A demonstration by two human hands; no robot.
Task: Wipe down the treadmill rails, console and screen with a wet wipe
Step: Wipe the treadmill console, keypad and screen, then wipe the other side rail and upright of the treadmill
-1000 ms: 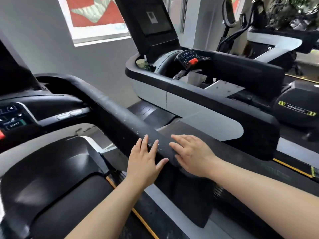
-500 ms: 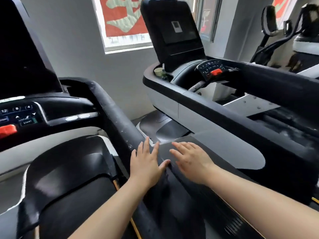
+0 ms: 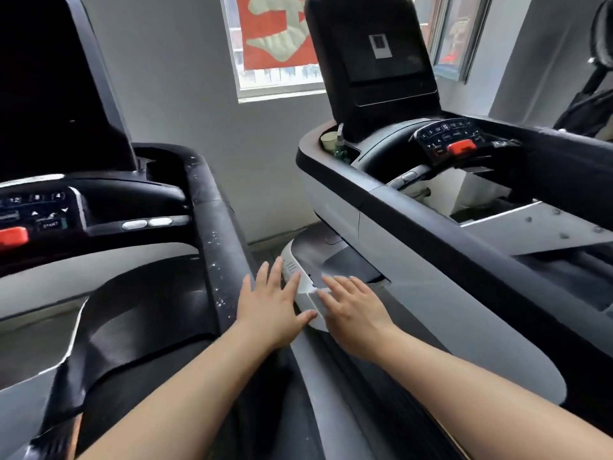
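Hands flat, fingers spread, holding nothing visible.
The left hand [image 3: 272, 310] lies beside the speckled treadmill rail [image 3: 219, 247]; the right hand [image 3: 356, 310] hovers just beside it; no wipe shows.

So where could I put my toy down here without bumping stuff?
The grey deck under the left console looks bare. The neighbour's cup holder is crowded with a cup and bottle.

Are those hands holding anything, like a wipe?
Nothing is held. The left hand and the right hand are both open with fingers spread flat, and no wipe is visible.
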